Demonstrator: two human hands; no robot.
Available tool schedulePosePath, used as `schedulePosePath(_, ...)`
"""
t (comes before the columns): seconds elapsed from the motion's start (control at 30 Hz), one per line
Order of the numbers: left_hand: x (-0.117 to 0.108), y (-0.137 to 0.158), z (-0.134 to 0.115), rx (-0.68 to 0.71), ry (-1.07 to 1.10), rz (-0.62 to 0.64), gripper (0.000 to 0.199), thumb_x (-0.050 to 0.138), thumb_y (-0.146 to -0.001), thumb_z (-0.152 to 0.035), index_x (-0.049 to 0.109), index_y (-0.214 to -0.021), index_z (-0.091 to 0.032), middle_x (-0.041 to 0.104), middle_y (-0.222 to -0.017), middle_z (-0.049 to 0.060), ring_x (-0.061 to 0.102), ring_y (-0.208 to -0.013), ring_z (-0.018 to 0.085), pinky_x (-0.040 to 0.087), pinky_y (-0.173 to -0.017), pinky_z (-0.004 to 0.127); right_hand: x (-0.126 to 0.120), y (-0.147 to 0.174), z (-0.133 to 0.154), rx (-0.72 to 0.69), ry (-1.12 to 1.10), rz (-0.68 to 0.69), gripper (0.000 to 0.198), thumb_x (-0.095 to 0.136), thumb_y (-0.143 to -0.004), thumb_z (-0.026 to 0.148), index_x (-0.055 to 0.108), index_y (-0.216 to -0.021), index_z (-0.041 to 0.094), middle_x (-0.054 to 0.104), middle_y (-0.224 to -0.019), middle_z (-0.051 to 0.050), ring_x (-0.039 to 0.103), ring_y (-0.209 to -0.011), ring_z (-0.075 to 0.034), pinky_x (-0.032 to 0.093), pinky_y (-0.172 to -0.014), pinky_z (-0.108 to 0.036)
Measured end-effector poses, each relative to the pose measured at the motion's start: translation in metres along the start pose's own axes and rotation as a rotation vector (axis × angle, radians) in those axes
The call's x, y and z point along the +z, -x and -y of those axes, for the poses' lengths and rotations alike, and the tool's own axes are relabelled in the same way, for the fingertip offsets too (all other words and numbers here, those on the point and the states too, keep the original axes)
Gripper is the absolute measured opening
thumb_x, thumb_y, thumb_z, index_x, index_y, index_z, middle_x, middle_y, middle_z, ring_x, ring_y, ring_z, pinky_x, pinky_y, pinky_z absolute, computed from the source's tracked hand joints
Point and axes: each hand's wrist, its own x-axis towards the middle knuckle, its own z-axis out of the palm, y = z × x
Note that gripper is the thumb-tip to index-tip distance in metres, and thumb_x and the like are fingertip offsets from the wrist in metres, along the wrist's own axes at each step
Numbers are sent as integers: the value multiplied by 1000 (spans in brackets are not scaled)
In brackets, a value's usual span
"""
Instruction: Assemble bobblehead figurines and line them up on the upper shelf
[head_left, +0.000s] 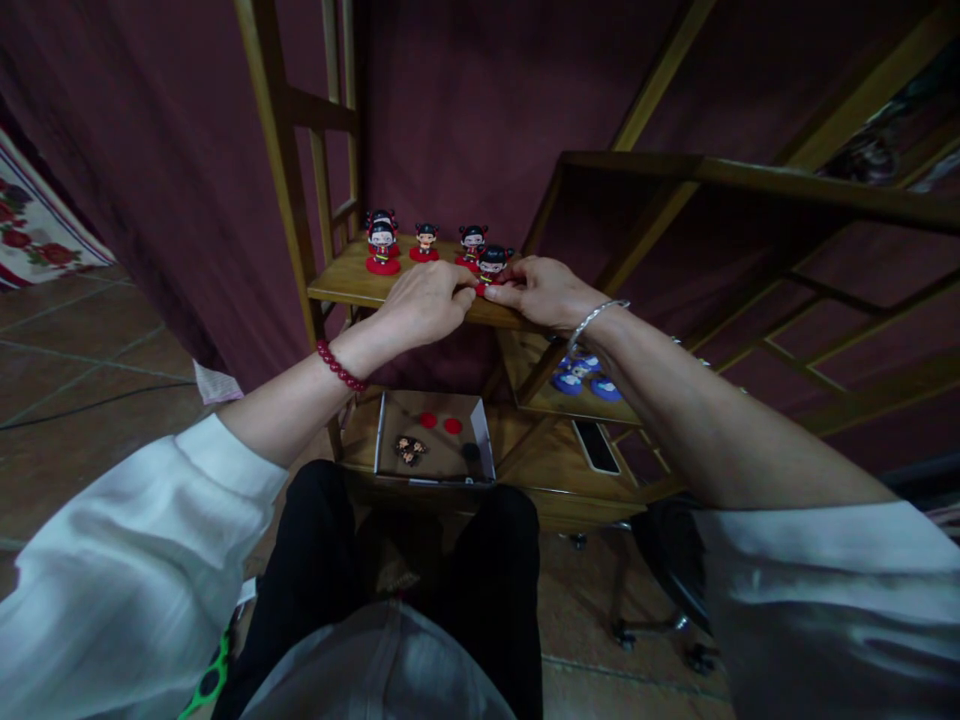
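Note:
At the front right corner of the upper wooden shelf, both my hands grip a small black-haired figurine on a red round base. My left hand has its fingertips pinched at the left of the base, and my right hand holds the right side. Just behind it stands a similar figurine. Farther left on that shelf are another figurine and a front-left figurine, with one more partly hidden behind the latter. All stand upright on red bases.
Below, an open box contains red discs, a dark disc and several small figure pieces. Blue-based figurines occupy a lower shelf on the right. A phone-like black rectangle lies nearby. Wooden posts frame the shelves; a wheeled chair stands right.

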Motion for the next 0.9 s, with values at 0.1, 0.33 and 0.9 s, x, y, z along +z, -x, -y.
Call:
schedulePosePath(0.1, 0, -2, -2, 1, -8, 11, 32, 41, -83, -27, 63, -105, -20, 67, -95, 4, 59, -91, 18, 42, -84, 32, -1, 1, 1, 22, 23, 22, 35, 63, -70, 39, 65, -85, 8, 51, -61, 1, 45, -59, -11, 35, -59, -24)
schedulePosePath(0.33, 1, -9, -6, -11, -22, 13, 32, 42, -82, -27, 64, -104, -19, 67, -93, 5, 60, -90, 20, 44, -81, 32, -4, 3, 4, 47, 72, -5, 28, 59, -74, 35, 64, -81, 8, 52, -63, 0, 42, -56, -9, 35, -56, -23)
schedulePosePath(0.9, 10, -20, -9, 34, -14, 63, 31, 41, -83, -30, 62, -106, -26, 67, -101, 2, 60, -95, 19, 44, -82, 30, -9, -4, 7, 191, 331, -4, 34, 49, -80, 38, 64, -94, 10, 59, -82, -11, 56, -74, -19, 41, -64, -26)
